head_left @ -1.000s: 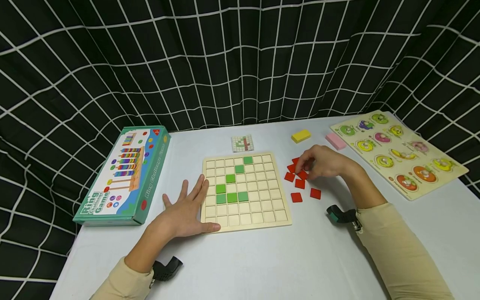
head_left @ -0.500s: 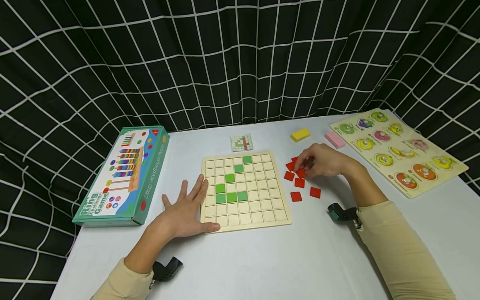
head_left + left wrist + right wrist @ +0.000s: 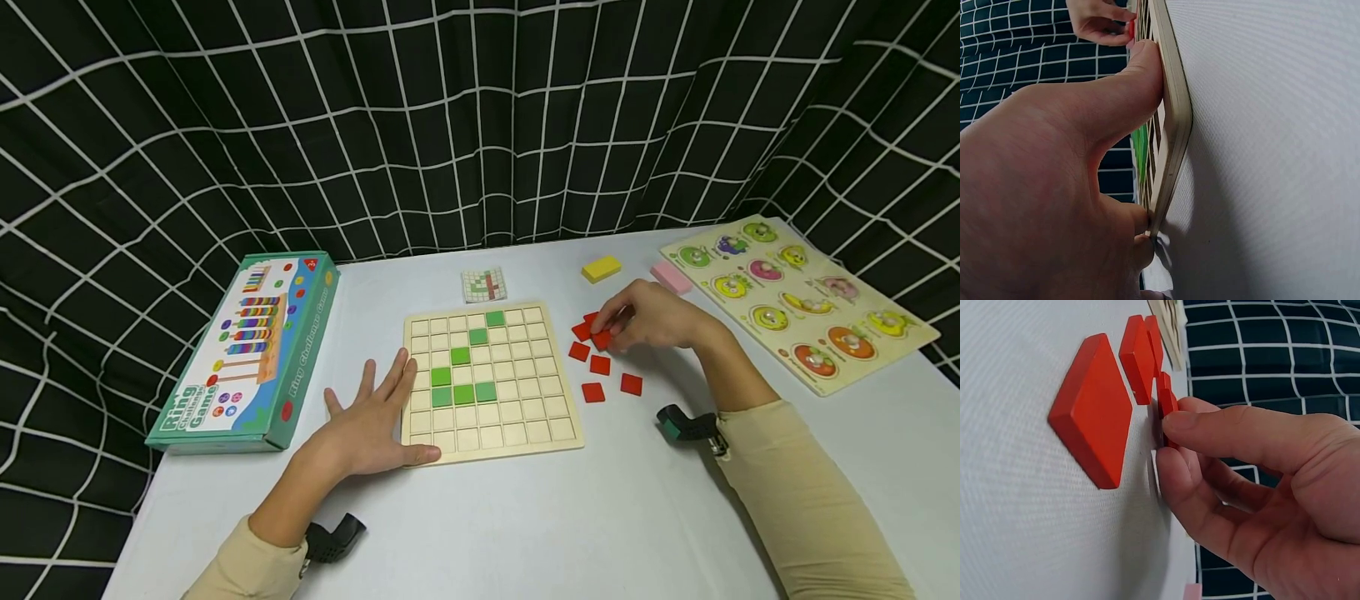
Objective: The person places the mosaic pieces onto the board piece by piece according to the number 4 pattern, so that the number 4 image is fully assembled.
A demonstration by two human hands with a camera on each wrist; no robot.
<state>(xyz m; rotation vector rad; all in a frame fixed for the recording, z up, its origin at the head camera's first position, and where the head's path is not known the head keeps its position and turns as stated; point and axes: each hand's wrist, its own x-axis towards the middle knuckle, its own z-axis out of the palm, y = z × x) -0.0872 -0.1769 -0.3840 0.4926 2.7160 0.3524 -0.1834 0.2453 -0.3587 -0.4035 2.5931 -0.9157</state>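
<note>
A wooden grid board (image 3: pixel 491 435) lies mid-table with several green tiles (image 3: pixel 463 395) set in a bent line. My left hand (image 3: pixel 386 400) lies flat on the table against the board's left edge, fingers spread. Its thumb (image 3: pixel 1141 69) presses the front rim of the board (image 3: pixel 1172 125). Loose red tiles (image 3: pixel 592 392) lie scattered right of the board. Over their far cluster, my right hand (image 3: pixel 609 327) pinches one red tile (image 3: pixel 1166 403) between thumb and fingers. Another red tile (image 3: pixel 1091 409) lies flat beside it.
A green ring game box (image 3: pixel 247 350) lies at the left. Behind the board sit a small pattern card (image 3: pixel 484 286), a yellow block (image 3: pixel 602 269) and a pink block (image 3: pixel 670 277). A fruit peg puzzle (image 3: pixel 795 300) fills the right. A black gridded curtain backs the table.
My right hand has shifted slightly away from me over the red tiles, closing its pinch on one. The left hand and board have not moved.
</note>
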